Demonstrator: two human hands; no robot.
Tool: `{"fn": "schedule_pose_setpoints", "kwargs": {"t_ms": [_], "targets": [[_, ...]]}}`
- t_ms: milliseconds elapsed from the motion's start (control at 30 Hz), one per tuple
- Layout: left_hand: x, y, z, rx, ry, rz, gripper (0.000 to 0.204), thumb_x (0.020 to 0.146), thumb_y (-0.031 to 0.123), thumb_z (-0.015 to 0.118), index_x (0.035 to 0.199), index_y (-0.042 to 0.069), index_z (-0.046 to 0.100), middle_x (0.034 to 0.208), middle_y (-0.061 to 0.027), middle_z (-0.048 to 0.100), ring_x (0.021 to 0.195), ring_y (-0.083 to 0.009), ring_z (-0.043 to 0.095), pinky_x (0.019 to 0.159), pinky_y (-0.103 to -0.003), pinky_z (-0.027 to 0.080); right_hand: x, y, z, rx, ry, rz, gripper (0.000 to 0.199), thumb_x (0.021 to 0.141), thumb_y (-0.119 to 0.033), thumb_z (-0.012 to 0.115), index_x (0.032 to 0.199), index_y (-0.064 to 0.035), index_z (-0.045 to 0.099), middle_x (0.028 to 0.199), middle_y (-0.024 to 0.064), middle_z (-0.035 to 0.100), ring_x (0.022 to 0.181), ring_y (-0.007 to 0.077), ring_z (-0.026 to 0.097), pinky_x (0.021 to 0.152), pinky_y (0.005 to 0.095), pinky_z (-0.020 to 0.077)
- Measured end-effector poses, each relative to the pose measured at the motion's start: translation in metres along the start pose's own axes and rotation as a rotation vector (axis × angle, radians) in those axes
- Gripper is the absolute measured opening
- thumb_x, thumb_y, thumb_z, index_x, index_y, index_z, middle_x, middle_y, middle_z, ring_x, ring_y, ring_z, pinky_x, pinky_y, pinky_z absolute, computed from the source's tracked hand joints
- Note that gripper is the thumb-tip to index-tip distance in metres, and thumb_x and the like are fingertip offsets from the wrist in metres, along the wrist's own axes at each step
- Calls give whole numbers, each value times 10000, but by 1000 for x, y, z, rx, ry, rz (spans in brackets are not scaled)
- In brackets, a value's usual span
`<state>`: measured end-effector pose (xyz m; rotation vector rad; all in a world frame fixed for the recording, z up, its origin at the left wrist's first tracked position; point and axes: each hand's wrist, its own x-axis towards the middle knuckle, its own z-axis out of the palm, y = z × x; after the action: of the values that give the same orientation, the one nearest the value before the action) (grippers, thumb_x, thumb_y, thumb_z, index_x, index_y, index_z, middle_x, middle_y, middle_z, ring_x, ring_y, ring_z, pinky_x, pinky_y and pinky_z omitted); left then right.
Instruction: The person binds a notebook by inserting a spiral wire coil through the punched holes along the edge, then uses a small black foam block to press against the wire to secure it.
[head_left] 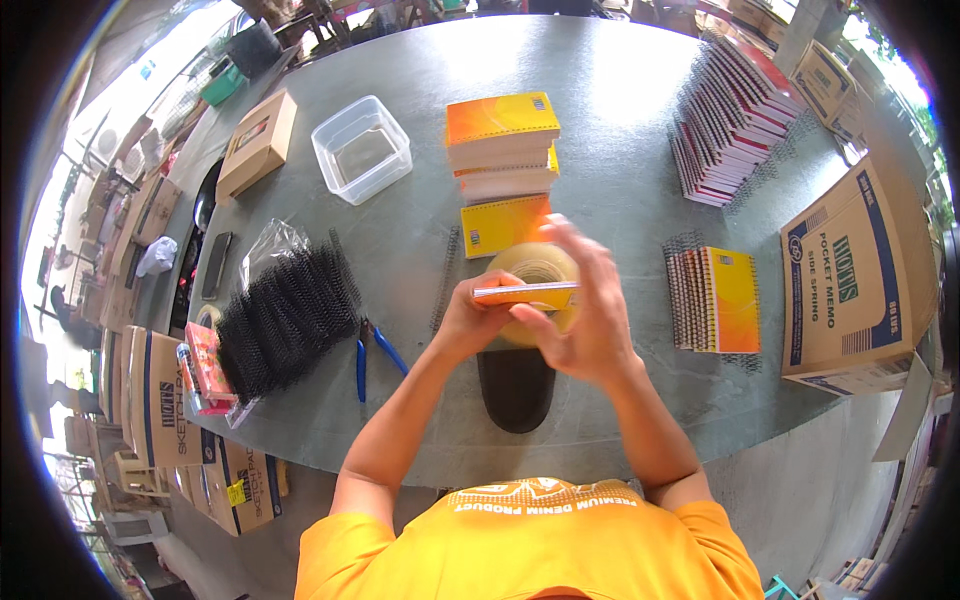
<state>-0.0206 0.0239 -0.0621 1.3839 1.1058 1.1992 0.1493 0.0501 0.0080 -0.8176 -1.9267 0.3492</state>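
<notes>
My left hand [474, 318] grips a small orange-yellow notepad [540, 293], held nearly edge-on over the tape dispenser. Around the notepad's right end, my right hand [592, 305] is spread, thumb and fingers wide apart; whether its palm touches the pad cannot be made out. Below them is the roll of tape [553, 258] on its black dispenser base [517, 392]. Just beyond lies another orange-yellow notepad [490, 229], with a taller stack of unbound pads [503, 122] behind it. A loose black spiral coil [447, 275] lies left of the dispenser.
Blue-handled pliers [376, 362] and a heap of black spiral coils [288, 318] lie left. A clear plastic tub [361, 150] stands farther back. To the right are spiral-bound notepads [733, 300], a tall stack of red notebooks [735, 120] and an open carton [850, 275].
</notes>
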Motion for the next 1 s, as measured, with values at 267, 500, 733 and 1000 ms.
{"fn": "schedule_pose_setpoints", "kwargs": {"t_ms": [267, 500, 733, 1000], "targets": [[-10, 0, -88, 696, 75, -273, 208, 790, 118, 682, 921, -12, 587, 931, -165, 639, 839, -249, 626, 692, -336, 488, -10, 15, 25, -91, -292, -79, 89, 797, -157, 624, 876, -117, 633, 835, 41, 660, 807, 238, 620, 753, 359, 442], [-63, -28, -63, 1138, 317, -173, 283, 851, 278, 616, 828, 15, 515, 791, -185, 586, 718, -406, 589, 641, -466, 476, 4, 17, 29, -94, -264, -69, 68, 770, -118, 629, 833, -102, 649, 807, 34, 665, 800, 228, 614, 770, 342, 425], [-52, 46, -88, 728, 552, -97, 152, 802, 84, 658, 909, 3, 588, 794, -128, 640, 707, -207, 629, 620, -319, 487, 8, 22, 34, -182, -256, 18, 95, 761, -80, 619, 842, -100, 664, 806, 38, 671, 778, 216, 620, 728, 345, 426], [-34, 57, -50, -96, 322, -114, 288, 920, 52, 494, 1203, 8, 520, 732, 11, 564, 602, -34, 492, 518, -162, 397, 10, 20, 33, -114, -256, 4, 62, 714, -89, 651, 775, -93, 647, 773, 51, 666, 782, 228, 632, 760, 360, 449]]}}
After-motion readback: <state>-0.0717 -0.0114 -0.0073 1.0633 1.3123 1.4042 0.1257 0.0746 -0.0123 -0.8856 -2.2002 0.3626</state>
